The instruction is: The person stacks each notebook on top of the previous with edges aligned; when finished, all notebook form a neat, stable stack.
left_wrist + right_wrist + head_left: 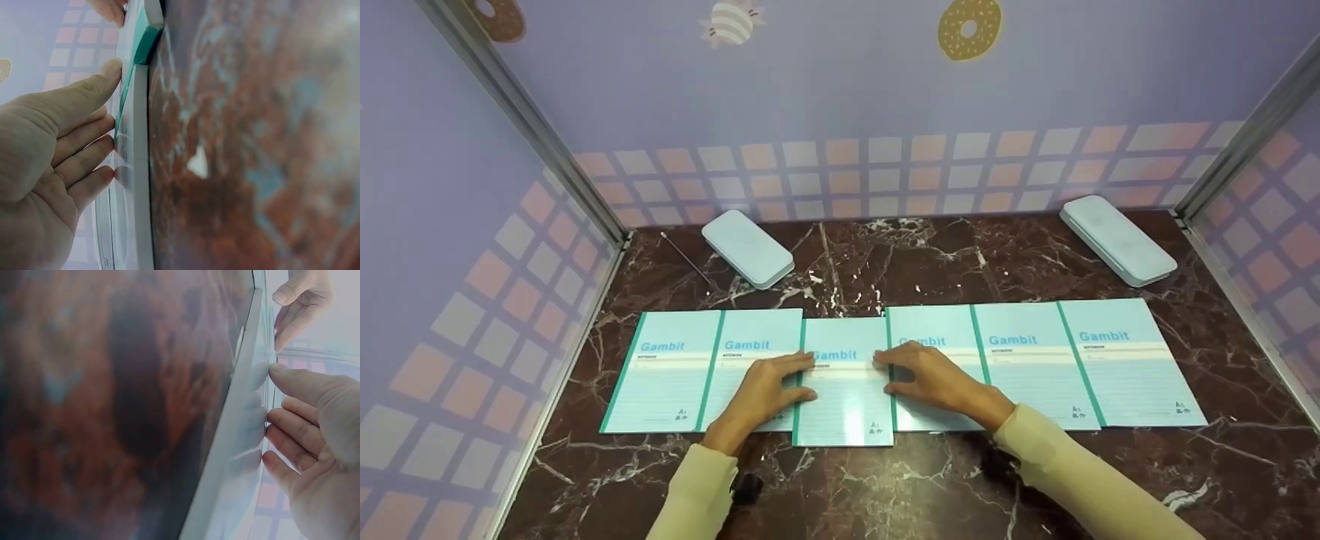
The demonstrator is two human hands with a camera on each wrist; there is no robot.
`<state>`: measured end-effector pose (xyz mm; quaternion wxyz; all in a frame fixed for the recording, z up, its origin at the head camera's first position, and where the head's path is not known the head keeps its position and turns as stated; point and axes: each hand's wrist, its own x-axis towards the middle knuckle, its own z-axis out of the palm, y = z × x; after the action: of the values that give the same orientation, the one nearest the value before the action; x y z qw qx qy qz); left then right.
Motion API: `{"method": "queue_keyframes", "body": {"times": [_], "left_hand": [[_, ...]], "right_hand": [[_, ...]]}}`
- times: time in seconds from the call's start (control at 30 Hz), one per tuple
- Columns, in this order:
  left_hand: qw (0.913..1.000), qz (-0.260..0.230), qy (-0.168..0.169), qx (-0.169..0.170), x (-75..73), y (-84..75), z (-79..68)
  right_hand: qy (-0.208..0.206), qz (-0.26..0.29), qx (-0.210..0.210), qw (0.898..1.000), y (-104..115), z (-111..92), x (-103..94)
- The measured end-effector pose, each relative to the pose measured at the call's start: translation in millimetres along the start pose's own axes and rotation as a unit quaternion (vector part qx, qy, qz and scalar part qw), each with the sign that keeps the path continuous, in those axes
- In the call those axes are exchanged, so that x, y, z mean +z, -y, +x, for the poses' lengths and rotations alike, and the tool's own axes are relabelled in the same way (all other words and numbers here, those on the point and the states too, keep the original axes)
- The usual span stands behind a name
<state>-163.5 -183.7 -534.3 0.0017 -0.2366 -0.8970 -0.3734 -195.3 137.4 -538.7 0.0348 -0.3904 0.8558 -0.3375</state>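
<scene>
Pale blue "Gambit" notebooks with green spines lie side by side in a row. The middle notebook (844,412) sits slightly nearer the front than its neighbours. My left hand (757,390) rests at its left edge, over the second notebook (757,326) from the left, thumb and fingers extended. On the other side, my right hand (934,379) lies over the adjoining notebook (934,416), fingertips right at the middle one's right edge. Both wrist views show loosely extended fingers touching the covers; neither the left hand (67,129) nor the right hand (315,433) grips anything.
Another notebook (660,394) is at the row's left end, and two more, one (1035,382) beside the other (1140,375), at the right. Behind stand two pale cases, left (746,247) and right (1121,240), and a thin stick (686,259). Panels (847,90) enclose the marble table.
</scene>
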Motion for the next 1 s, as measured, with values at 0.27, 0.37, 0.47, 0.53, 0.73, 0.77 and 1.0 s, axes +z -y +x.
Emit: {"method": "queue_keyframes", "body": {"times": [0.27, 0.37, 0.47, 0.53, 0.73, 0.77, 1.0], "left_hand": [[1.0000, 0.005, -0.004, -0.001, -0.3, -2.2, -1.9], [1.0000, 0.005, -0.005, -0.007, 0.3, -3.0, -3.0], [0.9999, 0.005, -0.004, -0.009, 0.7, -3.6, -4.3], [0.9999, 0.004, -0.004, -0.011, 0.8, -4.1, -5.2], [1.0000, 0.004, -0.007, -0.002, 1.6, -4.8, -8.3], [1.0000, 0.004, -0.006, -0.001, 1.7, -5.0, -8.9], [1.0000, 0.003, -0.001, 0.001, 2.5, -6.7, -11.7]], "right_hand": [[0.004, 0.000, 0.003, 1.000, 4, -2, -0.1], [0.005, -0.001, 0.001, 1.000, 4, -4, 0.8], [0.001, -0.006, -0.006, 1.000, 4, -5, 1.7], [-0.002, -0.008, -0.011, 1.000, 4, -6, 2.1], [-0.004, -0.012, -0.027, 1.000, 4, -8, 4.3], [-0.003, -0.013, -0.029, 0.999, 5, -9, 4.4], [0.002, -0.011, -0.026, 1.000, 9, -12, 3.0]]}}
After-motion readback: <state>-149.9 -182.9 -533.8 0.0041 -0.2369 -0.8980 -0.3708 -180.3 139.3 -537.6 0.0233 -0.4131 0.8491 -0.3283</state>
